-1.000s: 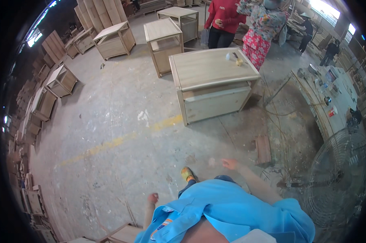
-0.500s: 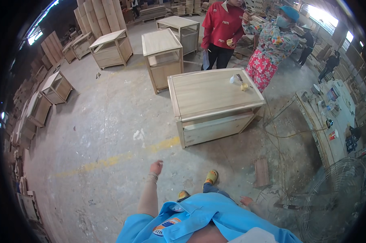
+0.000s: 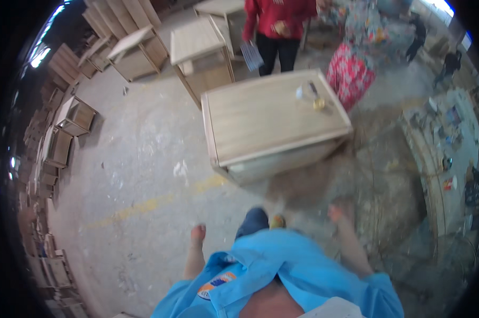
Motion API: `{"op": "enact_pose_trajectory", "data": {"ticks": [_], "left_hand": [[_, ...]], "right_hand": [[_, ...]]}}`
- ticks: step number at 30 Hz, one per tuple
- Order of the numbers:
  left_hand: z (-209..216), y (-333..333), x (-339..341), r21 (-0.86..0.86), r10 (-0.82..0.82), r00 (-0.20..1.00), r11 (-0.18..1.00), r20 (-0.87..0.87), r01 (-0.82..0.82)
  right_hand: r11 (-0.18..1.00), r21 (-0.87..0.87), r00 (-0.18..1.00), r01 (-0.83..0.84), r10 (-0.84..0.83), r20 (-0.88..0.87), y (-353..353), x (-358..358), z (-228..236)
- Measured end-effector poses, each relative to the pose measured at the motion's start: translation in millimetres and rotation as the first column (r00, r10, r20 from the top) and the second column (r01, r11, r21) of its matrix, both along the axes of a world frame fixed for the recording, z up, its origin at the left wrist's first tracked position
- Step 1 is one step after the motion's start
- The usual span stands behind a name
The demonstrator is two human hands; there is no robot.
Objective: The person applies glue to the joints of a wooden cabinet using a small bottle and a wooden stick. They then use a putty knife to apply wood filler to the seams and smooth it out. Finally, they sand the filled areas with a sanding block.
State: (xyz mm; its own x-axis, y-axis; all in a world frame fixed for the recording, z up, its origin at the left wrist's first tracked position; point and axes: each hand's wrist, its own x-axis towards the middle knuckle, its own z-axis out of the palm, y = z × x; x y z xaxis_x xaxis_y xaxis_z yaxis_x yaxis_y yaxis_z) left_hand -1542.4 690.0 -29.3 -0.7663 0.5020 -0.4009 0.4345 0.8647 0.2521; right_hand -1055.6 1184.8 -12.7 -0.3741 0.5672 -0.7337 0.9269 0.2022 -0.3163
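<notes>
My left hand [image 3: 198, 232] hangs low over the concrete floor, fingers curled in, with nothing visible in it. My right hand [image 3: 339, 210] swings out on the other side, smeared by motion, so its fingers do not show clearly. Neither hand touches anything that I can see. Ahead of them stands a pale wooden cabinet [image 3: 271, 119] with a framed top. On that top, near its right end, are a dark-handled tool [image 3: 313, 88], a small white item [image 3: 299, 93] and a yellowish piece [image 3: 319, 104].
Beyond the cabinet stand a person in red [image 3: 275, 40] holding a sheet [image 3: 251, 56] and a person in pink flowered trousers [image 3: 350, 74]. More wooden cabinets [image 3: 197, 40] stand behind and at left. A cluttered workbench [image 3: 435, 175] is at right.
I have stepped closer to the cabinet, and the view has tipped down. My right hand has come forward and up into view; my left has dropped back. The person in red has shifted left in view.
</notes>
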Motion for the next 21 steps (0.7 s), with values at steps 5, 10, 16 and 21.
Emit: {"op": "enact_pose_trajectory", "data": {"ticks": [5,10,16,21], "left_hand": [[79,135,-25,0.448,0.249,0.955,0.844,0.160,-0.295],[76,240,-85,0.527,0.109,0.989,0.837,0.104,-0.148],[109,417,-128,0.584,-0.205,0.964,0.809,0.168,0.070],[108,505,-134,0.636,-0.390,0.895,0.752,0.215,0.175]], "right_hand": [[0.985,0.082,0.905,0.151,-0.104,-0.412,49,-68,24],[0.987,0.012,0.895,0.158,-0.138,-0.424,51,-99,30],[0.934,0.079,0.919,0.349,-0.325,-0.224,55,-27,24],[0.838,0.170,0.855,0.518,-0.504,-0.122,50,9,21]]}}
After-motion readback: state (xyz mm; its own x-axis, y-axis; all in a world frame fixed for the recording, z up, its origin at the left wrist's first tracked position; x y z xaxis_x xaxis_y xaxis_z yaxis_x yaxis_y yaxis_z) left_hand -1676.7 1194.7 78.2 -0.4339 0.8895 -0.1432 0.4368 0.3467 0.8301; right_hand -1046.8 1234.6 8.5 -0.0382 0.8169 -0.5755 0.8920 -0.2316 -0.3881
